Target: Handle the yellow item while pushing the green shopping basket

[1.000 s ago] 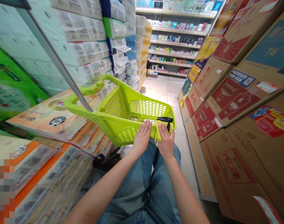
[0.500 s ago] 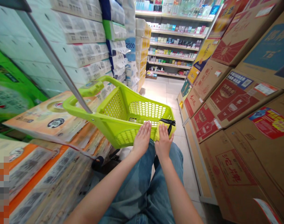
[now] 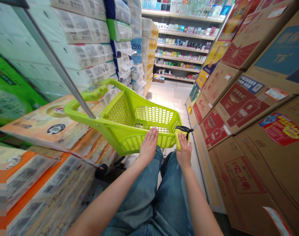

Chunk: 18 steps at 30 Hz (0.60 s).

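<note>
A lime-green shopping basket (image 3: 110,131) with perforated sides stands in front of my knees, its long metal handle (image 3: 58,65) slanting up to the left. My left hand (image 3: 149,144) lies flat at the basket's near side, fingers stretched forward, holding nothing. On the right, my right hand (image 3: 184,152) has its fingers over a small yellow pouch (image 3: 178,139) with a black top and strap, beside the basket's right end. The thumb is at the pouch's right side; the underside of the pouch is hidden. A small dark item (image 3: 139,125) lies inside the basket.
Stacked tissue packs (image 3: 90,54) line the left side, with orange-and-white packs (image 3: 48,121) lower down. Cardboard cartons (image 3: 248,173) rise close on the right. A pale tiled floor (image 3: 164,93) leads to shelves of small boxes (image 3: 184,37) at the back.
My right hand and the yellow pouch have moved right, away from my left hand. My left hand stays nearly in place. The view has shifted slightly.
</note>
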Motion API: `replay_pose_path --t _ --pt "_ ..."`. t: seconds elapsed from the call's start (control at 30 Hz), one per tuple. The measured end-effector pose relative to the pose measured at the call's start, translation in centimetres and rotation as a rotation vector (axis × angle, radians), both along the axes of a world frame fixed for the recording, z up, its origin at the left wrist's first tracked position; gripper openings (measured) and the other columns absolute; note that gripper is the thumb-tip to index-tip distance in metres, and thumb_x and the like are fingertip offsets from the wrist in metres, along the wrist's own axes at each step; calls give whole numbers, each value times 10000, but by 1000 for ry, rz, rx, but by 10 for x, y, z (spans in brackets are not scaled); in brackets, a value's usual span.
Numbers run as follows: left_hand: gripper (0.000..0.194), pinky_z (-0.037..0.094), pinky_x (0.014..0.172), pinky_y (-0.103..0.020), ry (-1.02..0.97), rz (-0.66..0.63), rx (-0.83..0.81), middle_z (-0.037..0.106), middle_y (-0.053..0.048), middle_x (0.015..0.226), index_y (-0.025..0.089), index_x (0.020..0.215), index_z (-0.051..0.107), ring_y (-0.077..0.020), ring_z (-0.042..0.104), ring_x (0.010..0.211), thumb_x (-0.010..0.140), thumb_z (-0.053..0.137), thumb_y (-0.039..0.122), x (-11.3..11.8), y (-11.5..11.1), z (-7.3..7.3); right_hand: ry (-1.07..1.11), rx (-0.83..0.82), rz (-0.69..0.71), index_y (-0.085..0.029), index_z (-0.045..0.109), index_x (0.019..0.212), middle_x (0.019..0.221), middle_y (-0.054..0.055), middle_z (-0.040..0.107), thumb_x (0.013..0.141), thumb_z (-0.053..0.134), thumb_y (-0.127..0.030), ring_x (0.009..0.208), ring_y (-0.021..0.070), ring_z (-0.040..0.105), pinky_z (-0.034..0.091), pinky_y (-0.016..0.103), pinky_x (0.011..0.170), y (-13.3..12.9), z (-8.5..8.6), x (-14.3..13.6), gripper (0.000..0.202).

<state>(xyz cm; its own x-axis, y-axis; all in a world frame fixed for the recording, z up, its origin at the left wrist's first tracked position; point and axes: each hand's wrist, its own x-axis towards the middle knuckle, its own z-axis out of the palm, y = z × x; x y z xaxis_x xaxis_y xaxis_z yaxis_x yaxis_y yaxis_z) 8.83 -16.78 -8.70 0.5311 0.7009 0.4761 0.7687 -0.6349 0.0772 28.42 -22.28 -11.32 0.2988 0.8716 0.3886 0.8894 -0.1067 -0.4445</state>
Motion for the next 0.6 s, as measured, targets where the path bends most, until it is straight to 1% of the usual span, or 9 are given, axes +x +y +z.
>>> replay_pose_path --t 0.07,0.13,0.17,0.27,0.33,0.37,0.47,0.53,0.6 --pt "869 238 1231 -440 -6 7 -1 192 -174 1640 72 1575 -20 -236 102 1534 823 414 34 0 0 -1 10 0 -42 -255 323 1536 1593 52 365 710 368 -39 1493 174 284 154 531 1215 2 2 -6 855" --pt "868 231 1234 -438 -14 11 -6 190 -170 1642 67 1575 -1 -237 93 1535 817 420 35 1 0 -2 -6 4 -66 -222 334 1533 1591 70 364 705 383 -38 1493 188 284 101 539 1223 5 7 -24 850" --pt "865 229 1235 -439 -17 8 -8 189 -169 1642 65 1575 11 -238 88 1536 814 421 36 1 0 -3 -19 7 -55 -212 340 1531 1591 73 363 702 390 -36 1493 191 283 71 538 1227 8 10 -36 849" --pt "837 237 1232 -449 -26 3 -9 198 -166 1641 73 1576 34 -234 97 1536 828 409 48 1 1 -3 -69 10 63 -212 346 1527 1595 59 356 702 394 -27 1492 180 282 24 515 1236 15 19 -72 847" --pt "810 250 1228 -453 -32 2 -6 210 -160 1639 89 1578 33 -229 121 1534 850 388 64 0 1 -3 -97 11 125 -213 339 1531 1596 53 358 712 388 -27 1494 171 276 37 491 1241 17 24 -86 841" --pt "804 255 1226 -455 -34 0 -7 213 -156 1639 96 1579 31 -228 129 1532 856 381 69 0 1 -3 -111 11 144 -218 333 1533 1595 50 362 719 384 -27 1493 168 279 45 482 1241 16 25 -89 838" --pt "837 252 1225 -460 -36 -13 -16 208 -149 1642 102 1580 27 -235 126 1533 830 395 60 -1 1 -2 -156 18 187 -255 320 1538 1581 36 392 724 384 -19 1476 165 317 44 475 1240 11 24 -77 851" --pt "873 238 1229 -454 -38 -15 -22 200 -152 1643 89 1579 27 -238 111 1535 802 423 56 -1 0 -1 -163 23 185 -276 310 1542 1574 34 405 710 392 -8 1468 167 335 50 481 1237 6 19 -59 878" --pt "896 218 1235 -442 -38 -17 -26 189 -158 1645 71 1575 31 -239 99 1537 786 454 71 -1 -1 0 -133 23 131 -286 299 1546 1576 38 401 693 394 -4 1471 169 330 82 491 1231 1 13 -36 903"
